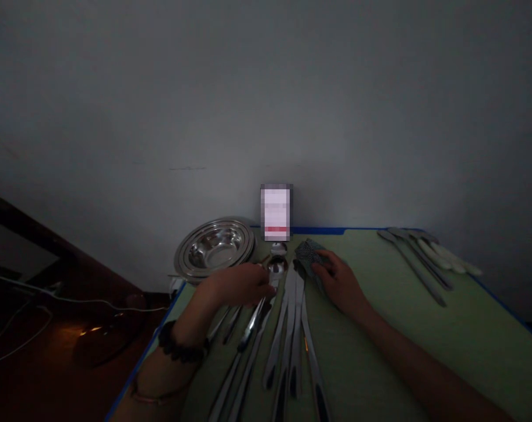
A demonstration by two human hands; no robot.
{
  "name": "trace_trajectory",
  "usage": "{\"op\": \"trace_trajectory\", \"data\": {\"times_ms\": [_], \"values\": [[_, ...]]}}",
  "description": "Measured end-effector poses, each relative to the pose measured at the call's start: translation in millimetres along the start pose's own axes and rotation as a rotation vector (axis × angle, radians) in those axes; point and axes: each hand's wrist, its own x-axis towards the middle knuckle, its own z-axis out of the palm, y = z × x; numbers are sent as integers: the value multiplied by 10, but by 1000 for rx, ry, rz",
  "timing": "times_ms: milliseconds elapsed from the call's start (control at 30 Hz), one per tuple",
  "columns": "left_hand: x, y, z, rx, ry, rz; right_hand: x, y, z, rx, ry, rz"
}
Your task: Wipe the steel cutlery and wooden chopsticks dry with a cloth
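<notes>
My left hand [239,284] is closed around the neck of a steel spoon [276,266] whose bowl lies just past my fingers. That wrist wears a dark bead bracelet. My right hand [340,281] rests on the green mat with its fingers closed on a dark grey cloth [309,253]. Between the two hands several knives and spoons [292,328] lie in a fan with their handles towards me.
A stack of steel bowls [215,249] sits at the table's far left corner. A small white box [276,212] stands against the wall. More cutlery [419,258] lies at the far right of the green mat [380,351]. Cables run over the dark floor at the left.
</notes>
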Motion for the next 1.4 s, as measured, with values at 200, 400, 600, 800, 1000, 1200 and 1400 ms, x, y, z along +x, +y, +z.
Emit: {"op": "trace_trajectory", "data": {"times_ms": [200,400,600,800,1000,1200,1400], "values": [[31,8,39,64,-12,-11,-1,-7,-5,3,-31,27],[76,27,71,81,-5,-11,23,15,-14,61,-11,33],[103,23,80,82,-1,-4,68,52,-30,109,-6,58],[97,45,48,80,32,22,98,86,-46,141,-16,77],[110,11,52,38,23,27,104,84,-56,164,-18,67],[88,7,48,36,36,21,99,78,-57,183,-30,73],[75,6,45,38,43,28,93,50,-65,219,-34,92]]}}
